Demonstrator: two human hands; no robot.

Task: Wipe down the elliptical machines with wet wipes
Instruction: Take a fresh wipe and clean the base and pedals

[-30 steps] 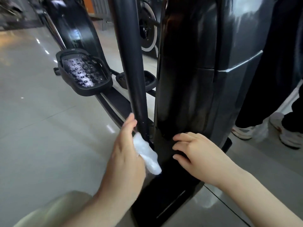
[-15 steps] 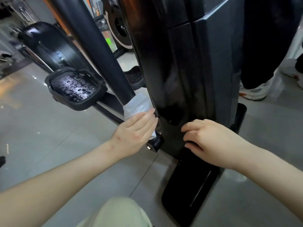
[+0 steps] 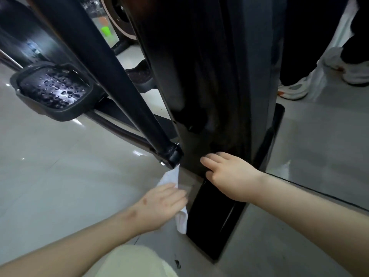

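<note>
Just above the pale tiled floor point(image 3: 60, 176), our left hand point(image 3: 163, 204) presses a crumpled white wet wipe point(image 3: 169, 177), fingers near flat, against the glossy black elliptical housing point(image 3: 209, 86). Our right hand point(image 3: 229, 176) braces there, loosely open, empty. We judge this the lower-housing wipe; next, stroke down onto the black base point(image 3: 211, 232).

floor point(image 3: 50, 166): pale glossy tile, light glints | white sneakers point(image 3: 293, 90) right | green object point(image 3: 105, 31) far back

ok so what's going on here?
A person is wiping down a glossy black elliptical machine near its base. The left hand presses a crumpled white wet wipe against the machine's lower edge, just below the bottom end of the black swing arm. The right hand rests on the machine's face, holding nothing.
</note>
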